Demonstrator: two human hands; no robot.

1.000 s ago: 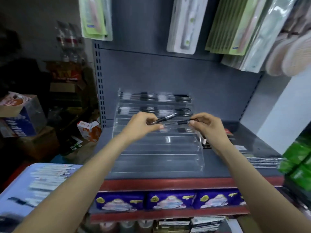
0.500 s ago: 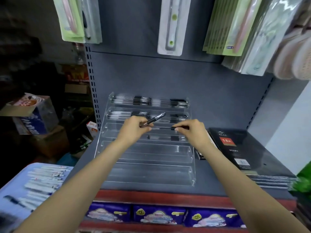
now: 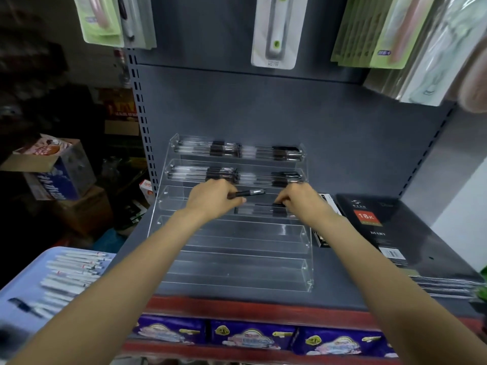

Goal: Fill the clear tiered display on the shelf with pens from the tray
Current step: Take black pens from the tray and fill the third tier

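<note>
**Stocking the third tier, one pen in each hand**

Reaching over the shelf (image 3: 342, 293), you have both arms out to the clear tiered display (image 3: 232, 275), working at its middle step. Your left hand (image 3: 213, 197) pinches a dark pen (image 3: 247, 193) by one end, the barrel pointing right and hanging just above the third tier. Your right hand (image 3: 303, 201) is curled over a second pen (image 3: 266, 206), fingertips closed on its dark clip end as it lies at, or just above, the channel of that same tier; whether it has fully settled there cannot be told. More pens seem to lie in the right half of that tier, though blur hides their number.

The two top tiers are already loaded with pens end to end. The third is only begun, and the two lowest tiers hold nothing visible, so the job looks somewhat under halfway done.

The supply sits at lower left: a pale blue tray (image 3: 23, 280) with a row of pens (image 3: 71, 272) still on it, well apart from the display. A black diary (image 3: 374, 222) lies on the shelf just right of the display.

The step in hand appears to be seating the right-hand pen. The next move likely calls for letting it go once it lies flat against the front lip, then lowering the left-hand pen level into the open left half of the tier, keeping it parallel so it does not roll forward or bridge two steps.
</note>
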